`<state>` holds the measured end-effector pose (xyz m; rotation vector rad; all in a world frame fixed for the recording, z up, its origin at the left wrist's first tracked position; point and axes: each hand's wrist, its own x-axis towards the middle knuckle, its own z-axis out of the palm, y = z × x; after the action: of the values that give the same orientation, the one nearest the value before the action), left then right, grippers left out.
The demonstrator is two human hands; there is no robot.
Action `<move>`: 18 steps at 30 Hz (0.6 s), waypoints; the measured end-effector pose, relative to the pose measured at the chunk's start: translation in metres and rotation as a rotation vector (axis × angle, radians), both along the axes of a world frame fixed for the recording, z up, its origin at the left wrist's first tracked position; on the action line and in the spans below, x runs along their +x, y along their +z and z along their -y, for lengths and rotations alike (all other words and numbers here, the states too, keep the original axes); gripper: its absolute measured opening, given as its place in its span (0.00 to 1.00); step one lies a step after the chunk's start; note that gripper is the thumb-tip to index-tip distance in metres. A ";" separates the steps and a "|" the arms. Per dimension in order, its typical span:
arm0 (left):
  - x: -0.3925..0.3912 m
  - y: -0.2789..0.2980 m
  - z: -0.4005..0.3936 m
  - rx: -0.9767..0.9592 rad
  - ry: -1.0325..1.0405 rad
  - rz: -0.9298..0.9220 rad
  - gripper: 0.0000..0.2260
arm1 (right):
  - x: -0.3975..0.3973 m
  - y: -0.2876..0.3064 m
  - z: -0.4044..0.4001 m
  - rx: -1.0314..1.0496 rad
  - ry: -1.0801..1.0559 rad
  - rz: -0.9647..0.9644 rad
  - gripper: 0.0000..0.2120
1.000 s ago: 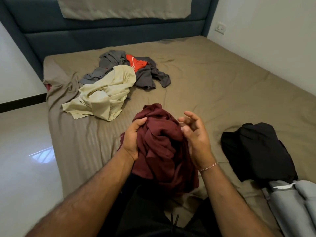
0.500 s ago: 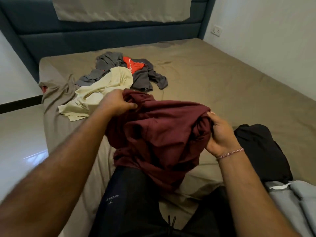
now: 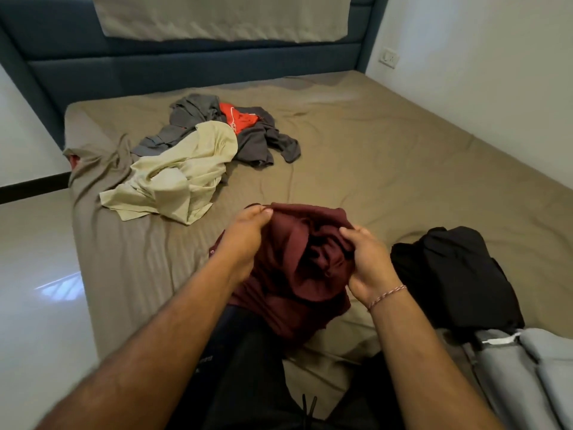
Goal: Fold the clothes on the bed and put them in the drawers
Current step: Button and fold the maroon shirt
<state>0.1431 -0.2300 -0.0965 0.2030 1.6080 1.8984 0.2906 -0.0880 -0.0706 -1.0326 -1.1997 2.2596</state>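
You are gripping the crumpled maroon shirt (image 3: 297,268) over the bed (image 3: 372,169), left hand (image 3: 248,234) and right hand (image 3: 366,262) fingers clenched on it, unfolded; the cream, grey and orange heap (image 3: 201,156) is waiting.

Maroon shirt (image 3: 288,274), cream shirt (image 3: 183,178), grey top (image 3: 254,141) with an orange bit, black pile (image 3: 455,274), all on faintly striped khaki sheet (image 3: 372,169).

maroon shirt (image 3: 288,274) bunched narrower than half a second ago, left hand (image 3: 245,237) and right hand (image 3: 366,262) drawn closer together
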 end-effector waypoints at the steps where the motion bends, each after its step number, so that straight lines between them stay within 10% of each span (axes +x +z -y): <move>1: -0.003 0.009 0.000 0.067 0.010 0.103 0.14 | 0.002 -0.004 -0.001 0.240 0.015 0.104 0.11; 4: -0.006 0.036 0.004 0.091 -0.070 0.157 0.13 | 0.008 -0.011 0.001 0.888 0.151 0.211 0.27; 10: -0.003 0.065 0.009 0.155 -0.428 0.162 0.19 | -0.009 0.006 0.017 1.360 0.378 -0.121 0.38; 18: -0.016 0.068 0.011 0.055 -0.370 -0.075 0.18 | -0.030 0.019 0.023 1.380 0.221 0.119 0.09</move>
<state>0.1273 -0.2415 -0.0289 0.5605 1.4488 1.6644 0.2609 -0.1107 -0.0517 -0.4321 -2.3790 0.9212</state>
